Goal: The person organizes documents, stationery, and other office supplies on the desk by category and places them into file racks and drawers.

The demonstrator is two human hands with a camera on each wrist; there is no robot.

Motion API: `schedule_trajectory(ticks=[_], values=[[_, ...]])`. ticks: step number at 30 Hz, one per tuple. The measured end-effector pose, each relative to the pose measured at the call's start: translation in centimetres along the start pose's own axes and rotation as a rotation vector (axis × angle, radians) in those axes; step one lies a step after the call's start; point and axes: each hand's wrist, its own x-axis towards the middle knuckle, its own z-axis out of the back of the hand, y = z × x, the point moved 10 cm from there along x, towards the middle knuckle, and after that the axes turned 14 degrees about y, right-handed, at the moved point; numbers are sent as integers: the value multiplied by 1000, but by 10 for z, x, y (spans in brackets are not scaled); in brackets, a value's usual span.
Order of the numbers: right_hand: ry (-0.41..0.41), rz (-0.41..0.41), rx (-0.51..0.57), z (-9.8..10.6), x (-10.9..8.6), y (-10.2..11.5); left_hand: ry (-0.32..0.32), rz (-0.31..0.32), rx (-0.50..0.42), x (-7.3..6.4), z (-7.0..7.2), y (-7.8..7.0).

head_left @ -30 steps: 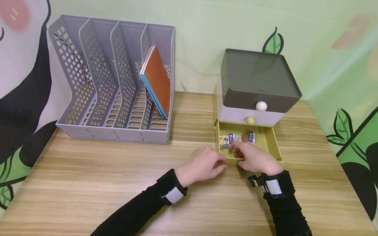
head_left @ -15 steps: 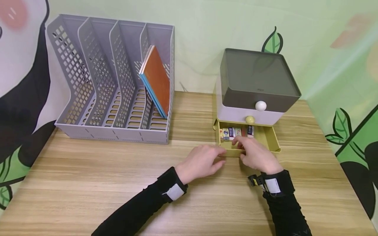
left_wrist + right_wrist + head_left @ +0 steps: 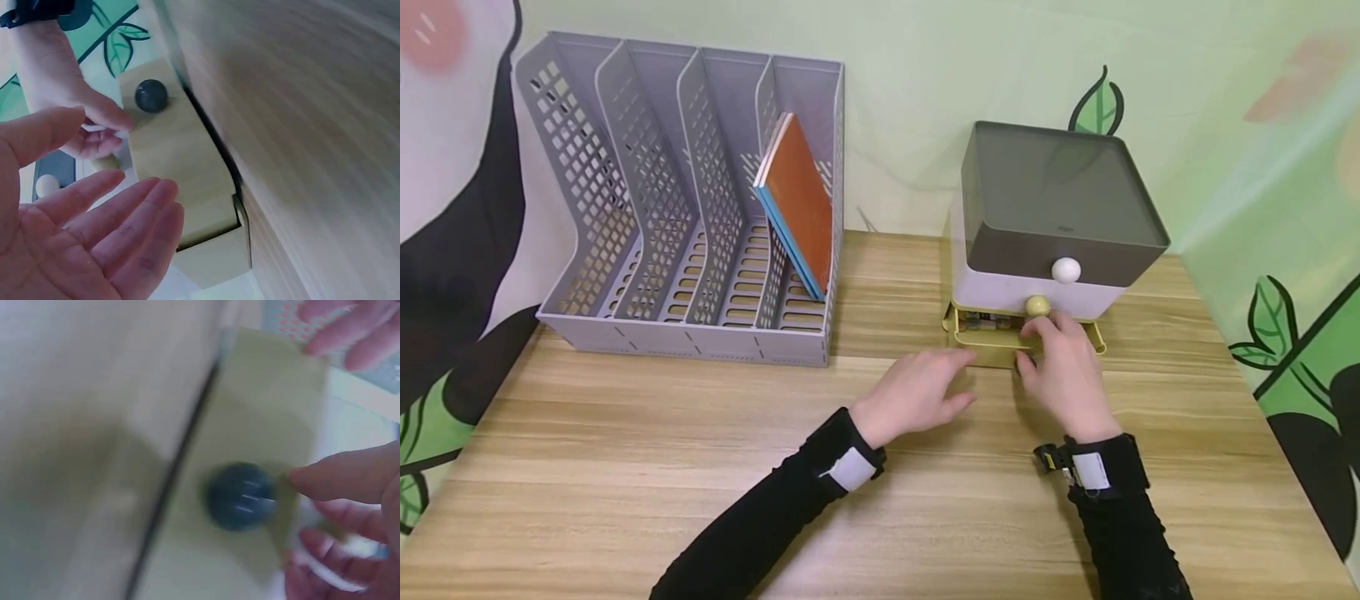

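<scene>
A yellow drawer (image 3: pixel 988 357) juts a little from the bottom of a stacked drawer unit (image 3: pixel 1037 287). My right hand (image 3: pixel 1063 375) grips its front rim, thumb on the outer face beside a dark round knob (image 3: pixel 240 497) and fingers curled over the top edge. At the drawer's left corner is my left hand (image 3: pixel 913 393), its fingers straight and close to the front panel; whether they touch it is unclear. Small printed boxes (image 3: pixel 983 320) lie inside, mostly hidden in the unit's shadow.
To the left stands a grey file rack (image 3: pixel 685 333) with several slots; orange and blue booklets (image 3: pixel 801 208) lean in its rightmost one. Above the yellow drawer, a white knob (image 3: pixel 1066 270) and a yellow knob (image 3: pixel 1037 306) stick out. A patterned cloth (image 3: pixel 902 108) hangs behind the wooden table (image 3: pixel 700 450).
The yellow drawer has slid back into the unit, covering most of the small boxes. My right hand has moved forward with it; the left has shifted slightly forward too.
</scene>
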Motion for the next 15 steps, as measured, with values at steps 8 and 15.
schedule_trajectory(ticks=[8, 15], values=[[316, -235, 113, -9, -11, -17, 45, 56, -214, 5, 5, 7], [479, -366, 195, -26, -16, -35, 40, 85, -227, 7, 4, 12]])
